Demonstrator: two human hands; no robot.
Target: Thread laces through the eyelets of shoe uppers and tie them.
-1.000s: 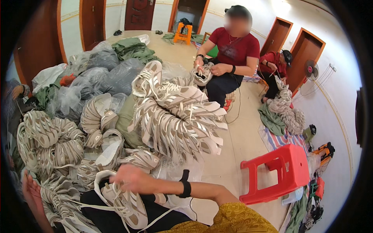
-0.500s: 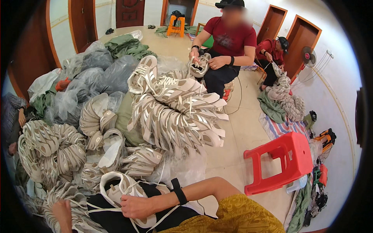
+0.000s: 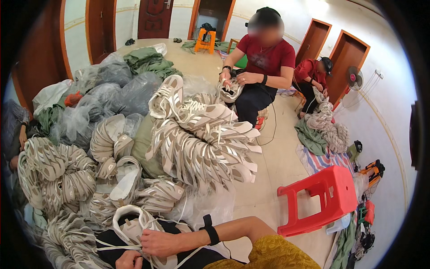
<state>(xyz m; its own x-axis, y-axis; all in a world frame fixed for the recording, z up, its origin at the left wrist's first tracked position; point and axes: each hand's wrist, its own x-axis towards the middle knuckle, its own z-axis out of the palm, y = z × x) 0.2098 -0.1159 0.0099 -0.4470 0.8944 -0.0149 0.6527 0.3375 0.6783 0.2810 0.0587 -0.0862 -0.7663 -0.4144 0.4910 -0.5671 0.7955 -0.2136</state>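
Observation:
A beige and white sneaker upper (image 3: 133,226) with loose white laces lies across my lap, its padded collar facing away from me. My right hand (image 3: 157,242) is closed over its lacing, with a white shoelace (image 3: 117,247) running out to the left from the fingers. Just below and to the left, my left hand (image 3: 129,260) has its fingers curled in a pinch close to the laces. What sits between those fingertips is too small to make out. Another lace end trails below my right wrist.
Stacked sneaker uppers (image 3: 210,148) rise ahead, with more piles (image 3: 62,175) at left. Plastic bags (image 3: 134,89) lie behind them. A red stool (image 3: 320,199) stands at right. Two co-workers (image 3: 264,54) sit beyond, handling shoes; another person's arm (image 3: 22,134) shows at far left.
My left hand has come in from the far left to beside my right hand. The right hand stays on the sneaker upper. The view has tilted slightly.

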